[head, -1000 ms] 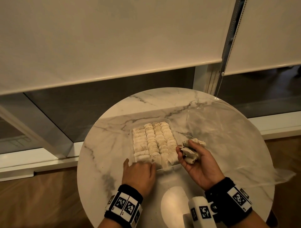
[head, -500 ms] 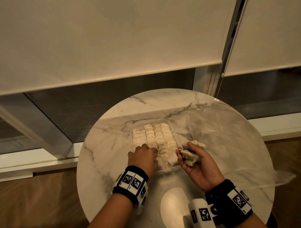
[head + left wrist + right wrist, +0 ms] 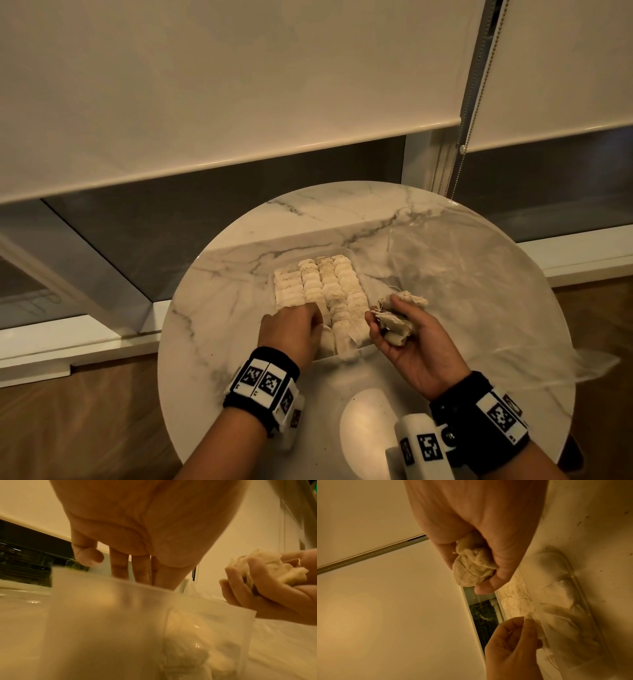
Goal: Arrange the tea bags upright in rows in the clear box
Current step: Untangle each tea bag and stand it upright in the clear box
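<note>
A clear box (image 3: 353, 256) stands mid-table, filled with upright rows of pale tea bags (image 3: 329, 287). My left hand (image 3: 313, 313) reaches down into its near left part. In the left wrist view the fingers (image 3: 137, 568) go behind the frosted box wall (image 3: 102, 615). The right wrist view shows the left hand (image 3: 526, 620), thumb and forefinger pinching a tea bag at the box (image 3: 583, 601). My right hand (image 3: 387, 315) hovers palm up beside the box's right side and grips a crumpled bunch of tea bags (image 3: 397, 325), which also shows close up (image 3: 471, 568) and from the left (image 3: 274, 563).
The box stands on a round marble table (image 3: 239, 274) by a window with lowered blinds. A crinkled clear plastic sheet (image 3: 479, 291) covers the table's right side and hangs over the edge. A bead chain (image 3: 462, 137) hangs behind. Wood floor surrounds the table.
My left hand has moved forward from the table in front of the box into its near left part. The right hand has stayed put with its bunch.
</note>
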Tool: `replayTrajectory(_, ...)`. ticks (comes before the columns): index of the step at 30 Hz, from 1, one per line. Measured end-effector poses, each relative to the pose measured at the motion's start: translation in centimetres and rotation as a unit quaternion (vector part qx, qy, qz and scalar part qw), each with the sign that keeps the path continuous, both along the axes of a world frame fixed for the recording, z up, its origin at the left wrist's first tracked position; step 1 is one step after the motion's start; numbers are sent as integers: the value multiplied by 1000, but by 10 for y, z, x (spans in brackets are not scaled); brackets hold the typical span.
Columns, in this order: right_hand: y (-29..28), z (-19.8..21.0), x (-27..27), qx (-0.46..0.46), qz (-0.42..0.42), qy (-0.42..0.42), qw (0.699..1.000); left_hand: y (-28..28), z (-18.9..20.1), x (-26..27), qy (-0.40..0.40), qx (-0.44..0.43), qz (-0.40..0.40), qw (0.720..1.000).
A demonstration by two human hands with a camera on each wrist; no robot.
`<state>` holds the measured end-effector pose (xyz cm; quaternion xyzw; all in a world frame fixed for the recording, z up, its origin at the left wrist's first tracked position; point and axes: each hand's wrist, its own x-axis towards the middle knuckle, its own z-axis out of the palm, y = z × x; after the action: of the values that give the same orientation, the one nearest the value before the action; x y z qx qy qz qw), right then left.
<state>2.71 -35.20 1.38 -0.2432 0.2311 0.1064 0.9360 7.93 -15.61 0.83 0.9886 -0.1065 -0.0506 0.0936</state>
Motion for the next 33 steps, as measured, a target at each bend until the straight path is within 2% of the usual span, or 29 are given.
replayTrajectory(4,0,0,-1,-3,2,3,1000,17,6,2,13,-85,13,996)
replayTrajectory(8,0,-1,-1,-5,-1,5,1000,34,13,6,36,-191,18,981)
replayTrajectory(12,2,0,0,-3,1,7,1000,47,19,10,62,-241,27,968)
replayTrajectory(15,2,0,0,-3,3,6,1000,51,19,10,113,-214,15,970)
replayTrajectory(20,1,0,0,-6,4,7,1000,47,16,10,161,-108,-13,981)
replayTrajectory(25,1,1,1,-5,5,6,1000,42,23,12,172,-114,-37,978)
replayTrajectory(33,0,0,0,-7,15,0,1000,30,8,13,111,-16,-7,994)
